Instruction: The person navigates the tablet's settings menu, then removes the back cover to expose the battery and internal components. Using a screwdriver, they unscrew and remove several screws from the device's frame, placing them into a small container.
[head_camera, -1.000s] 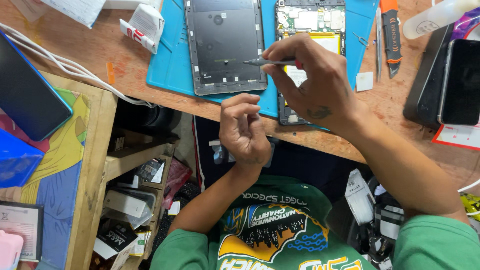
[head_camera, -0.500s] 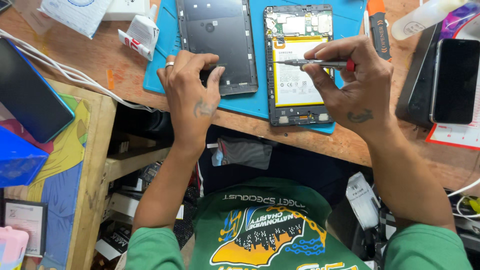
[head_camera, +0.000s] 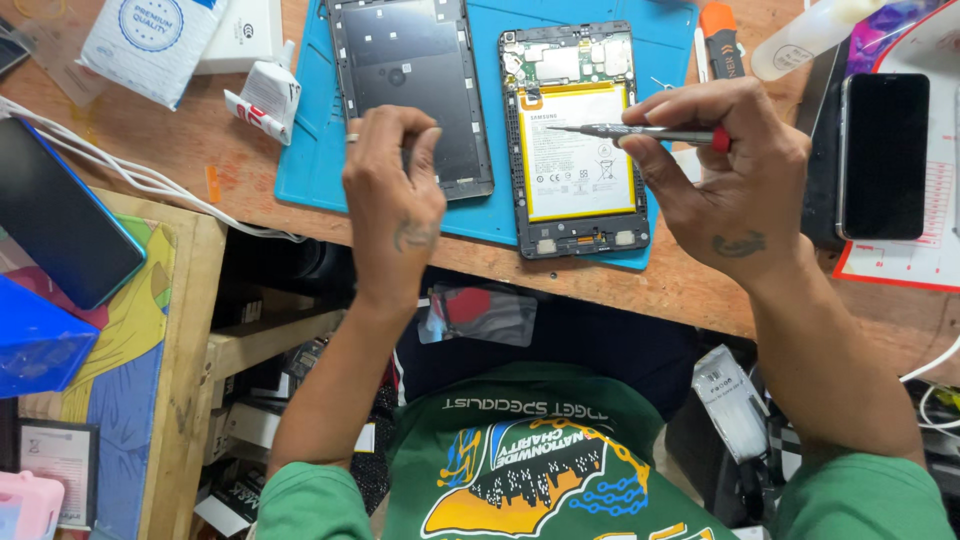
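Holding a slim screwdriver level, the right hand had its fingers clamped on the red-ringed handle end, and the grey shaft pointed left across an opened tablet. That tablet lay face down on a blue work mat near the front edge of the wooden tabletop, its back removed so that a large pale yellow battery and a green circuit board at the top showed inside a dark frame. Just left of it on the same mat lay the dark grey back cover, inner side up. The left hand hovered over that cover's lower part, hiding it, fingers curled together with the tips pinched, whether on something small could not be told. A white glue tube lay beyond the mat's left edge, a black phone toward the tabletop's right edge, and a blue-edged phone at the left.
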